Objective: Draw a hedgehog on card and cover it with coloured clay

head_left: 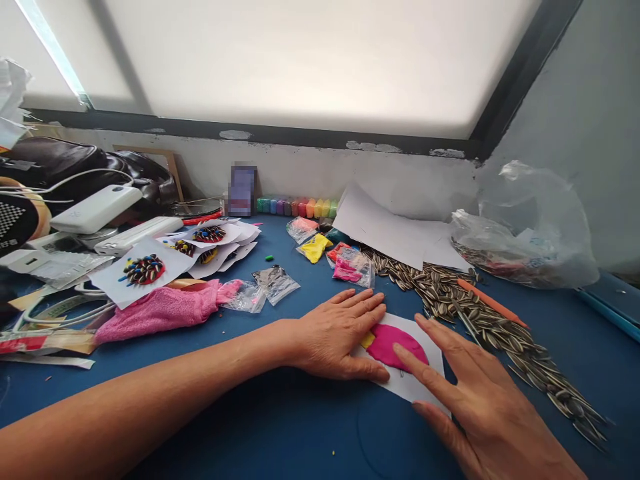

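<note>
While small black marks on the paper card (397,385) and bluish print on the clear plastic bag (530,233) to its far right are too small to read, pale characters on the black checkered object (15,220) far left of the card are also blurred. On the card sits a flat pink clay shape (395,343), a yellow patch (368,341) beside it. The person's left hand (345,337) lies flat over the card's left edge, gripping nothing; the right hand (475,387) is open above its right side, a fingertip at the pink, contact uncertain. Sunflower seeds (437,293) crowd the card's right, bearing an orange stick (493,303); small clay packets (350,267) lie just beyond it.
</note>
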Motion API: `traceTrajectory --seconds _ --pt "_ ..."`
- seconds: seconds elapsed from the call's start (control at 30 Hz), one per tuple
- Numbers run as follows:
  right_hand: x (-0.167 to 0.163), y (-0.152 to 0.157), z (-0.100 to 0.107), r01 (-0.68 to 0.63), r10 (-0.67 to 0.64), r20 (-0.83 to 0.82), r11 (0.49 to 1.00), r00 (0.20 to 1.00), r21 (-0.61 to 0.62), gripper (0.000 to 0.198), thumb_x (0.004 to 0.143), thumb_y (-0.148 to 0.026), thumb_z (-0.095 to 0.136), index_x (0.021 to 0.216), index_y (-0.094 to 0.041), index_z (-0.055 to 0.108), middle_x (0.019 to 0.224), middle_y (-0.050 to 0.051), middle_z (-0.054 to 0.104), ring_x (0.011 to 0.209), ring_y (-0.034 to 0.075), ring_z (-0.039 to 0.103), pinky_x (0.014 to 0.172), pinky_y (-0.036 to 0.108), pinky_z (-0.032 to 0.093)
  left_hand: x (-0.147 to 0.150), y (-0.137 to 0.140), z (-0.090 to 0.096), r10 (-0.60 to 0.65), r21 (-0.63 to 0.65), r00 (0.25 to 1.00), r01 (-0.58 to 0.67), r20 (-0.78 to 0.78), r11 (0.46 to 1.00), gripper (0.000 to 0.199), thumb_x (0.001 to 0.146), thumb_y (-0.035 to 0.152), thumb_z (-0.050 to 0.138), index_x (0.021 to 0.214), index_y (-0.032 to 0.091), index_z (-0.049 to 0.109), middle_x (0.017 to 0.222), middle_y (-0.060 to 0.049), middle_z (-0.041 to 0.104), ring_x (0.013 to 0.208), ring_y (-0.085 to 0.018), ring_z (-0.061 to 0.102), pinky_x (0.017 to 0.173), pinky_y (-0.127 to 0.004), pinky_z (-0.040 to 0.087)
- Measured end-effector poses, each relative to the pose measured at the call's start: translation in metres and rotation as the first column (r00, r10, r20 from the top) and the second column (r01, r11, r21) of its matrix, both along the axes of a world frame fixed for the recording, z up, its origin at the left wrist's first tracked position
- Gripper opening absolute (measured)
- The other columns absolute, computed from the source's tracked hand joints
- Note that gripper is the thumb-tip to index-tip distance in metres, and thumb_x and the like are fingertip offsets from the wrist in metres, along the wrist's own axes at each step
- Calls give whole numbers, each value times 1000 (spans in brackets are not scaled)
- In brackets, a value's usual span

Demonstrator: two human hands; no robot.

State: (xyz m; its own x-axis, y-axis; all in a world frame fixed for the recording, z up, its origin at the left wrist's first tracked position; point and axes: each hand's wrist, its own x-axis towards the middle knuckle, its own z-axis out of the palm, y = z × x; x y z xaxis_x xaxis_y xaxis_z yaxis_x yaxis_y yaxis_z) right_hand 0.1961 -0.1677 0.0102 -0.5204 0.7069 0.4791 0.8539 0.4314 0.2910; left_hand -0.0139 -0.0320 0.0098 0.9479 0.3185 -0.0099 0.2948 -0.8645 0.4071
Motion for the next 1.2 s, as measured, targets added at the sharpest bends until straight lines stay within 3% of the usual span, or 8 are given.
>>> traceTrajectory --seconds 0.27,0.83,1.2 --pt "-4 8 -8 -21 19 -38 999 999 -43 38 96 -41 49 125 -22 66 138 20 55 126 33 52 91 50 50 0 0 -1 9 14 1000 -9 3 1000 94 88 73 41 153 8 22 162 -14 3 151 -26 -2 123 -42 1" --pt "-19 24 13 4 -3 99 1000 995 -5 43 100 -35 36 108 -20 76 121 23 66 109 33 64 79 48 54 1 0 -1 12 4 1000 -12 22 1000 98 87 75 39 155 8 17 161 -15 8 151 -27 2 123 -42 3" --pt "-15 31 6 69 -73 -38 991 997 -116 42 101 -40 37 114 -25 73 130 18 63 118 32 61 88 51 53 1 1 0 6 -5 1000 -6 30 1000 98 87 75 39 154 6 18 161 -16 9 151 -28 2 123 -45 5"
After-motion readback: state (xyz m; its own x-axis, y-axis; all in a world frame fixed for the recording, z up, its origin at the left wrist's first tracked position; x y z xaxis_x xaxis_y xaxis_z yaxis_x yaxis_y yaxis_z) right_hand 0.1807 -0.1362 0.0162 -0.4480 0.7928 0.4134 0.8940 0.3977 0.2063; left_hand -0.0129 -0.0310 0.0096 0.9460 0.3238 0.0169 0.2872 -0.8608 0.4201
